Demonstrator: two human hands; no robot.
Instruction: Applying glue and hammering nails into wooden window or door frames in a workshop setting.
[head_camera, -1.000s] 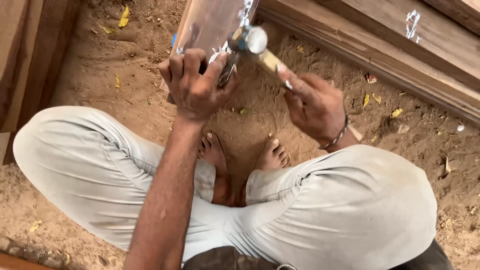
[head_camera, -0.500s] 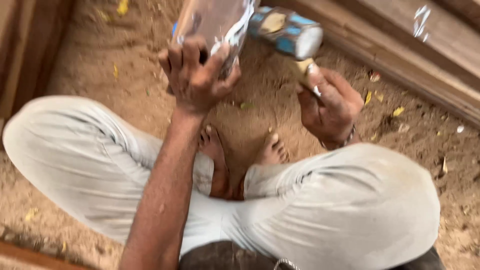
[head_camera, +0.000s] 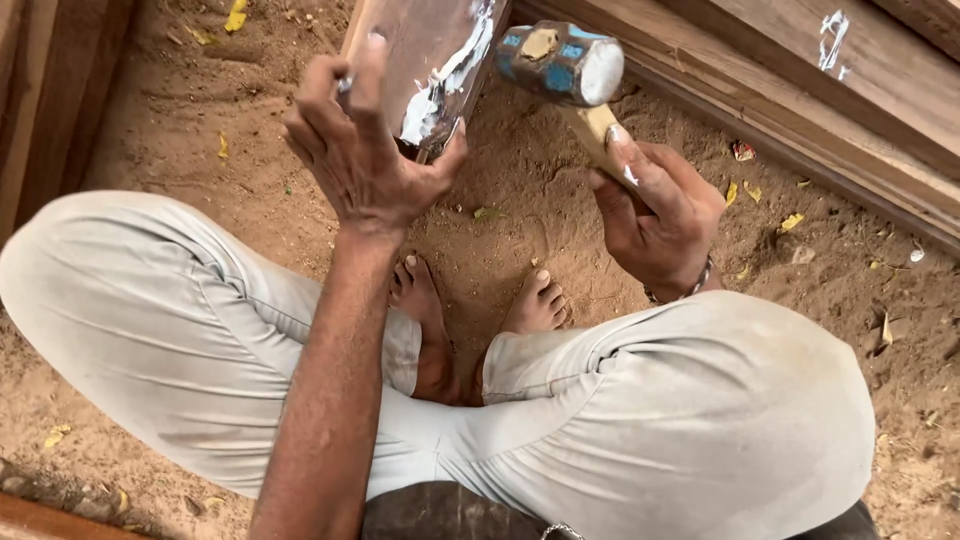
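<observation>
I squat on sandy ground with my knees apart. My left hand grips the near end of a brown wooden plank that has smears of white paint on it. My right hand holds the wooden handle of a hammer. Its blue-painted head with a pale striking face is raised just to the right of the plank's end, a little apart from it. A small dark piece shows at the plank's edge under my left thumb; what it is cannot be made out.
Long wooden beams lie across the upper right, one with a white mark. More timber stands along the left edge. My bare feet rest on the sand between my knees. Yellow leaf bits are scattered about.
The hammer head was against the plank's end a second ago, then swung up and to the right. It now hangs raised beside the plank. My left hand has kept its grip.
</observation>
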